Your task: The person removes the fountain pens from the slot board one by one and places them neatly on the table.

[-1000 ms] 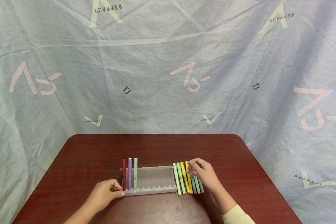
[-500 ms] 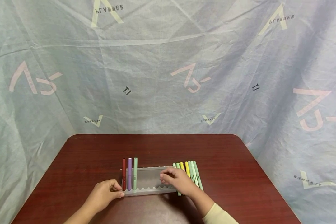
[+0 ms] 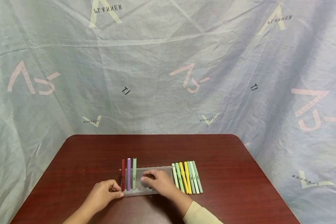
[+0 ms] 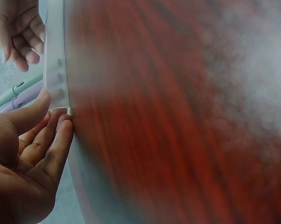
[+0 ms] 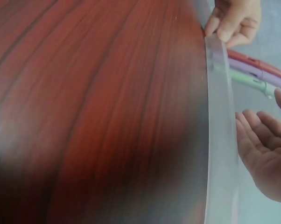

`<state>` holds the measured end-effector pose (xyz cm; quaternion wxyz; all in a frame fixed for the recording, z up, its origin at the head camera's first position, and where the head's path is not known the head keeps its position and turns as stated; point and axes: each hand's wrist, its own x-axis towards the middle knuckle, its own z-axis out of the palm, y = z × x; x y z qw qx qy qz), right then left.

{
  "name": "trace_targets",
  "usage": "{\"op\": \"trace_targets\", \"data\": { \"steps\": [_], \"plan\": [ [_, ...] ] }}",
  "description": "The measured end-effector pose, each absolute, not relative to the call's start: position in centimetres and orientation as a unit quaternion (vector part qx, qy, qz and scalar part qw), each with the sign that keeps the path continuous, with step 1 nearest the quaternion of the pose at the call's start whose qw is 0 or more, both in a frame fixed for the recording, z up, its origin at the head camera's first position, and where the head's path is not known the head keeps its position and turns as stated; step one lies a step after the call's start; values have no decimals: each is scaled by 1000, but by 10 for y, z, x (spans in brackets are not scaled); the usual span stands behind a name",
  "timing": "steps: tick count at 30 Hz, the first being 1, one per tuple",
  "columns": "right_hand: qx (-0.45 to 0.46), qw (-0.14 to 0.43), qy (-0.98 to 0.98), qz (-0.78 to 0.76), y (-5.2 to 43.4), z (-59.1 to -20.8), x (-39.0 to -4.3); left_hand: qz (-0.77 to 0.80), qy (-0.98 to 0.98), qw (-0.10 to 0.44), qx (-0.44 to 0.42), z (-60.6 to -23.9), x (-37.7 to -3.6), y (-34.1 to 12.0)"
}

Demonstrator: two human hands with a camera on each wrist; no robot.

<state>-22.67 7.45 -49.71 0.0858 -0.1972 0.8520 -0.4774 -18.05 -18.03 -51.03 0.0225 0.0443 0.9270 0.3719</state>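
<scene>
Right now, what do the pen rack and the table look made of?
The pen rack looks like frosted translucent plastic: milky, matte, the dark table showing through. The table looks like reddish wood or wood-grain laminate, with dark streaked grain and a slight sheen; which one is unclear.

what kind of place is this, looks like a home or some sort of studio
Probably a staged recording setup rather than a home: a printed sheet hangs all round a bare wooden table that holds only a pen rack and pens.

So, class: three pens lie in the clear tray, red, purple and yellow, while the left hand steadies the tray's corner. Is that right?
Not quite. The third pen is mint green, not yellow, as the head view shows. The red pen and the purple pen do lie in the clear tray, with the left hand at its corner.
</scene>
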Motion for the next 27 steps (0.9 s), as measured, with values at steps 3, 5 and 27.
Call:
{"op": "trace_targets", "data": {
  "steps": [3,5,27],
  "plan": [
    [-195,88,853,-476,63,-499,-228,373,926,25,44,-510,-180,-181],
    [-190,88,854,-475,57,-500,-229,377,925,26,46,-510,-180,-180],
    [-213,-14,864,-456,34,-505,-225,381,923,20,51,-508,-180,-181]
  ]
}}
